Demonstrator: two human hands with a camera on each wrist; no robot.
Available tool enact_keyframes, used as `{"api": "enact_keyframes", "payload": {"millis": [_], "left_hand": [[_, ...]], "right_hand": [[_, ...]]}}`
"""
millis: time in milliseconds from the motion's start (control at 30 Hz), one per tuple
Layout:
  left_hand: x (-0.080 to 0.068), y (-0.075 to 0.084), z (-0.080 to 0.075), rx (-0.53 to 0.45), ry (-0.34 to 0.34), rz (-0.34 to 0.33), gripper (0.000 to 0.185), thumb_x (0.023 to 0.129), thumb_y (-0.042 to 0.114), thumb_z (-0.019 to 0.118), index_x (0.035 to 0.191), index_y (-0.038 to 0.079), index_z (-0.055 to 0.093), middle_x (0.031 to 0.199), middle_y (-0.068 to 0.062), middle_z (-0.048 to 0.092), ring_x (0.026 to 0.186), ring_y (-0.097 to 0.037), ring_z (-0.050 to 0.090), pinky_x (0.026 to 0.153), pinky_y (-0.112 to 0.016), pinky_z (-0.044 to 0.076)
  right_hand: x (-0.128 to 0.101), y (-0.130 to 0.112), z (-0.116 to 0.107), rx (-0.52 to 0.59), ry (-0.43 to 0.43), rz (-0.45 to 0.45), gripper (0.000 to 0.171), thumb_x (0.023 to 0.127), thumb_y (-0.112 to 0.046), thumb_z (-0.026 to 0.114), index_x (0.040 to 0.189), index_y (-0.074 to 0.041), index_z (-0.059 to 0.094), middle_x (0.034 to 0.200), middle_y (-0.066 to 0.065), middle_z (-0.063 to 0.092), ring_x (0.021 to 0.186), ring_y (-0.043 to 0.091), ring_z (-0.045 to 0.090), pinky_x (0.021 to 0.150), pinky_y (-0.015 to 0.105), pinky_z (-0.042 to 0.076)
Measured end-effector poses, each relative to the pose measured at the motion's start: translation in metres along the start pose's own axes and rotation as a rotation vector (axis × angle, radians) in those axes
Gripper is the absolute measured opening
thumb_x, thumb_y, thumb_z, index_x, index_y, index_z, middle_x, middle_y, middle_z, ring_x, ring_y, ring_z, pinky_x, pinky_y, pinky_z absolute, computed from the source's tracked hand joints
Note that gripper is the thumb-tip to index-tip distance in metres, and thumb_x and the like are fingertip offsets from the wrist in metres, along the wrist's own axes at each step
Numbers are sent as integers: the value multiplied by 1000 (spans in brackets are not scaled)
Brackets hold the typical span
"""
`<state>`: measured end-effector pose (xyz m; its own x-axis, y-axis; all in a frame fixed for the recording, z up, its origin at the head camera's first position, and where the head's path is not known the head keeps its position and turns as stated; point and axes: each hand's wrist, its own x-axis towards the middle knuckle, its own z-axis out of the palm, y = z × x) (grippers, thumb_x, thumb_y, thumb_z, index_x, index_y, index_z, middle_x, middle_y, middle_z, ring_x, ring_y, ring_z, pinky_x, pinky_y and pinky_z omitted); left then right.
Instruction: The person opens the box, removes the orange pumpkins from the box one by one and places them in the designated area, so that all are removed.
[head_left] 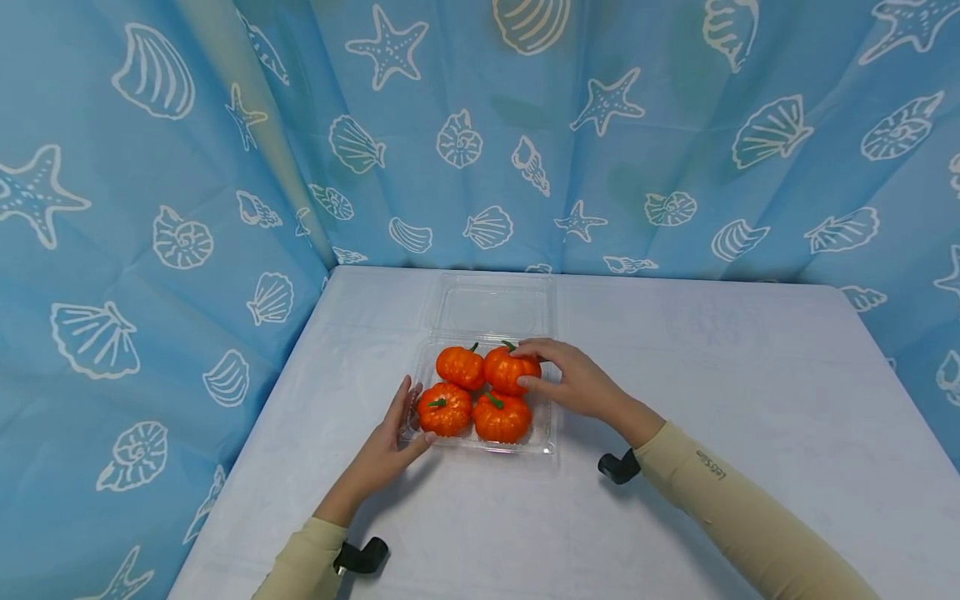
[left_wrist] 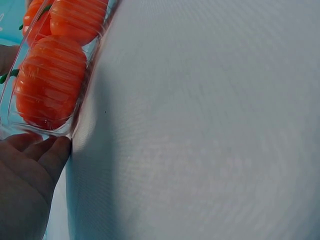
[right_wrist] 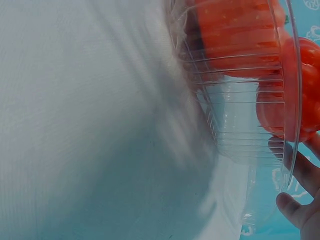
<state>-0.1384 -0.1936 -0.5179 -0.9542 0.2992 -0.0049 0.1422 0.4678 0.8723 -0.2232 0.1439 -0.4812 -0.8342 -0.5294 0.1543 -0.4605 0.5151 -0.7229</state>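
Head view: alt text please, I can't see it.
The right hand grips the back right pumpkin of four orange ones in a clear plastic box, while the left hand touches the box's left side. The open lid lies behind on a white table, before a blue curtain.

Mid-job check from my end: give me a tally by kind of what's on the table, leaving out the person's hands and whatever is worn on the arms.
Orange pumpkins: 4
Clear plastic container, counted together with its open lid: 1
Total: 5
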Motion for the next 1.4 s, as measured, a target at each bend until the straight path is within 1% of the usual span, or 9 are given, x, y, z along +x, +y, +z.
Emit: {"api": "enact_keyframes", "payload": {"millis": [200, 333, 567, 833, 1133, 1400], "left_hand": [[0, 0, 0, -2, -3, -12, 96, 97, 30, 71, 165, 16, 4, 167, -11, 25, 152, -32, 26, 121, -56, 21], [1, -2, 1, -1, -8, -16, 95, 97, 30, 70, 165, 16, 5, 167, -11, 25, 152, -32, 26, 121, -56, 20], [1, -1, 1, 2, -2, -19, 97, 97, 30, 71, 165, 17, 4, 166, -10, 26, 152, -31, 27, 121, -55, 21], [0, 3, 1, -12, -6, -14, 98, 96, 27, 72, 165, 16, 4, 166, -12, 27, 151, -33, 29, 121, -52, 23], [-1, 2, 1, -4, -3, -11, 98, 95, 27, 72, 165, 15, 4, 166, -13, 26, 151, -33, 29, 121, -53, 22], [0, 2, 1, -6, -5, -18, 97, 96, 29, 71, 165, 16, 4, 166, -14, 26, 151, -34, 29, 120, -54, 22]], "right_hand": [[0, 0, 0, 36, 9, -22, 42, 93, -29, 76, 133, -21, 64, 143, 5, 57, 128, 27, 55, 106, 54, 48], [0, 0, 1, 22, 15, -42, 41, 94, -31, 75, 132, -22, 64, 144, 5, 57, 131, 27, 53, 108, 54, 46], [-1, -2, 2, 10, 27, -27, 36, 94, -34, 74, 128, -26, 66, 146, 4, 55, 137, 27, 49, 111, 54, 43], [-2, -4, 2, 27, 50, -33, 36, 93, -33, 75, 127, -24, 67, 147, 6, 54, 138, 31, 47, 111, 60, 40], [-5, -5, 2, 29, 88, -50, 35, 93, -29, 76, 125, -22, 68, 148, 8, 52, 139, 32, 46, 110, 59, 42], [-6, 0, -1, 42, 115, -64, 36, 92, -27, 77, 127, -23, 68, 148, 6, 51, 136, 29, 49, 102, 51, 52]]}}
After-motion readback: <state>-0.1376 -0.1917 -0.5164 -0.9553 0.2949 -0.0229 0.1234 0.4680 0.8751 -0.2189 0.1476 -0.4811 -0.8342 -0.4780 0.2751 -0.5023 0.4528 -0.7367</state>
